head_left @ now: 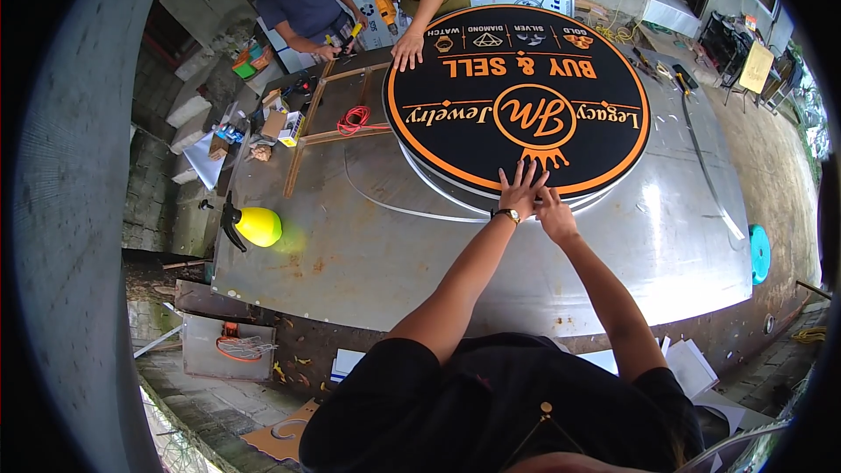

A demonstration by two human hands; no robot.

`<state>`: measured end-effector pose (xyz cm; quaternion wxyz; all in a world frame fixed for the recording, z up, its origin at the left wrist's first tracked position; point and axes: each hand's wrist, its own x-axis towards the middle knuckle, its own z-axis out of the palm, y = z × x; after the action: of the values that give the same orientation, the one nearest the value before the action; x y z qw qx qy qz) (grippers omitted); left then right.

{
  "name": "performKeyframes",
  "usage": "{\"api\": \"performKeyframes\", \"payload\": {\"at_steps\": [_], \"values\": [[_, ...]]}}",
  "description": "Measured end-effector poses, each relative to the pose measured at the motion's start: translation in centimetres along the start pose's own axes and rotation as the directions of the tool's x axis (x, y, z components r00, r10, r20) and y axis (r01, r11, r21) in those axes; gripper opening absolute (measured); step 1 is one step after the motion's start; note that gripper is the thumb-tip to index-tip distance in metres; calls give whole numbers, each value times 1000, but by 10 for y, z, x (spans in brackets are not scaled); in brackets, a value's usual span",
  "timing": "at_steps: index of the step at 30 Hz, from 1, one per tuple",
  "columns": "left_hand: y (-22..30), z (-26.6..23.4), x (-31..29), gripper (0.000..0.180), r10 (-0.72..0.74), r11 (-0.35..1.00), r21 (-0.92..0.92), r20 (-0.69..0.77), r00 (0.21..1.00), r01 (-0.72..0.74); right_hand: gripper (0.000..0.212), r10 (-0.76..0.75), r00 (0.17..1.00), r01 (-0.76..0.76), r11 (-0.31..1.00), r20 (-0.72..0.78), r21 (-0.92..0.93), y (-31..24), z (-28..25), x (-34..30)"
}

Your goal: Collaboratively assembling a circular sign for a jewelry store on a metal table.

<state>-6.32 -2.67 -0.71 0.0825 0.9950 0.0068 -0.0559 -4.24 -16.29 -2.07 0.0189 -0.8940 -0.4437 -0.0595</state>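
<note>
A large round black sign (pixel 455 136) with an orange border and lettering lies raised on the metal table, its print upside down to me. My left hand (pixel 519 191), with a watch on the wrist, is spread open, its fingers lying flat on the sign's near edge. Right beside it, my right hand (pixel 555 215) is closed, its bent fingers at the sign's rim; the fingertips are partly hidden. Across the table a co-worker's hand (pixel 407 50) rests on the sign's far left edge, and that person's other hand holds a yellow drill (pixel 386 10).
Another person (pixel 302 4) holds a yellow-and-black tool at the far left. A wooden frame (pixel 302 136), red cable (pixel 355 121), small boxes (pixel 290 128) and yellow spray bottle (pixel 259 226) lie left on the table (pixel 350 271). A long strip (pixel 705 171) and hand tools (pixel 683 81) lie right.
</note>
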Motion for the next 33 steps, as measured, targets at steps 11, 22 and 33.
{"api": "performKeyframes", "payload": {"at_steps": [11, 22, 33], "values": [[0, 1, -1, 72, 3, 1000, 3, -15, 1000, -3, 18, 23, 1000, -23, 1000, 2, 11, 0, 5, 0], [-1, 3, 1, 75, 6, 1000, 18, -27, 1000, -5, 13, -23, 998, 23, 1000, -54, 7, 1, 3, 0], [0, -2, -1, 76, 4, 1000, 10, 14, 1000, -4, 13, -12, 999, 12, 1000, -34, -5, 1, 5, -1]]}}
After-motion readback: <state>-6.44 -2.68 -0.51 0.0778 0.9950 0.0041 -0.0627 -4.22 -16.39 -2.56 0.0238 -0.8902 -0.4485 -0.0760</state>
